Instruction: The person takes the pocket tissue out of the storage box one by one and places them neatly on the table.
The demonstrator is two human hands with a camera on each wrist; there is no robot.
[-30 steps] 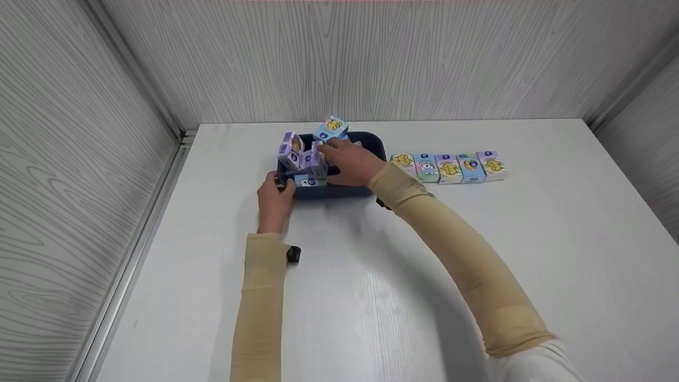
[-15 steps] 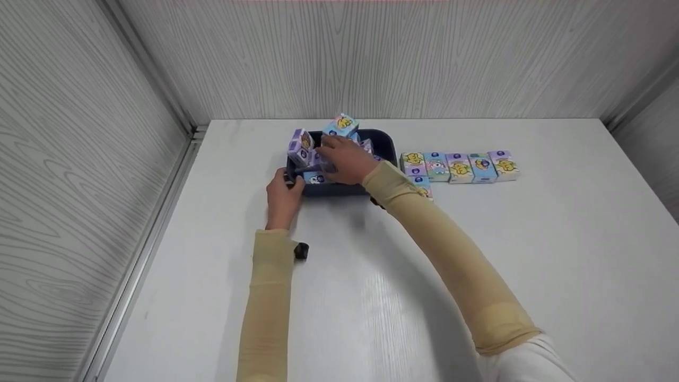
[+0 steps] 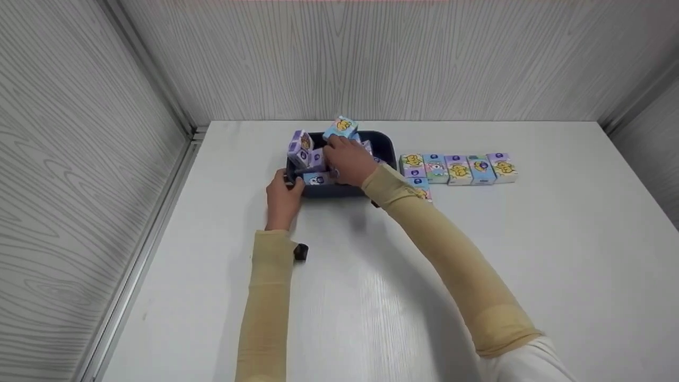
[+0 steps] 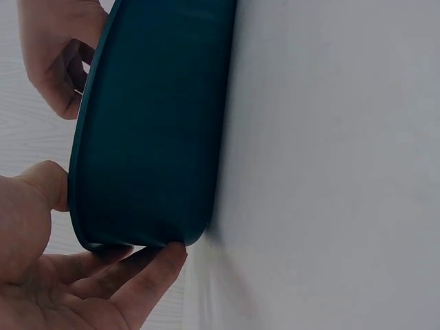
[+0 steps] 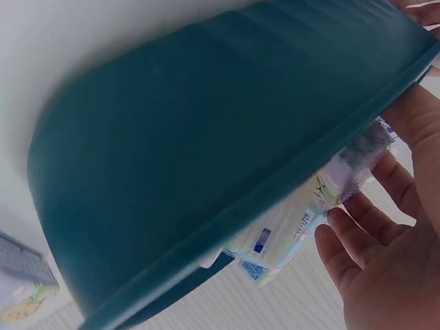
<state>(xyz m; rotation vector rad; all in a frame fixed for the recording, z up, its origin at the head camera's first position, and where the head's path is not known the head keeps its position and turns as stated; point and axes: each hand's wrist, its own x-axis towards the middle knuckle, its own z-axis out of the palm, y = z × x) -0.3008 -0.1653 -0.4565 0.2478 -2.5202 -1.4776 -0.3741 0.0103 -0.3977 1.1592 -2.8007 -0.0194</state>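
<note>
A dark blue bin (image 3: 339,191) holds several small, colourful packets. My left hand (image 3: 282,201) grips its front left corner; in the left wrist view the thumb of that hand (image 4: 69,254) is at the rim and the fingers lie on the outer wall. My right hand (image 3: 351,161) reaches over the front rim. In the right wrist view, this hand (image 5: 392,234) has its thumb and curled fingers round a purplish packet (image 5: 357,161), partly hidden by the rim. A blue packet (image 3: 340,127) rises at the back, and a purple one (image 3: 300,148) leans at the left.
Right of the bin, a row of five packets (image 3: 459,170) lies on the white table (image 3: 339,297), with another packet (image 3: 420,187) in front of its left end, partly behind the right sleeve. A grey wood-grain wall (image 3: 403,63) stands behind.
The head view has shifted slightly. A purple packet that stood at my right fingers is now hidden by that hand. The packet in front of the row, earlier hidden by my sleeve, shows.
</note>
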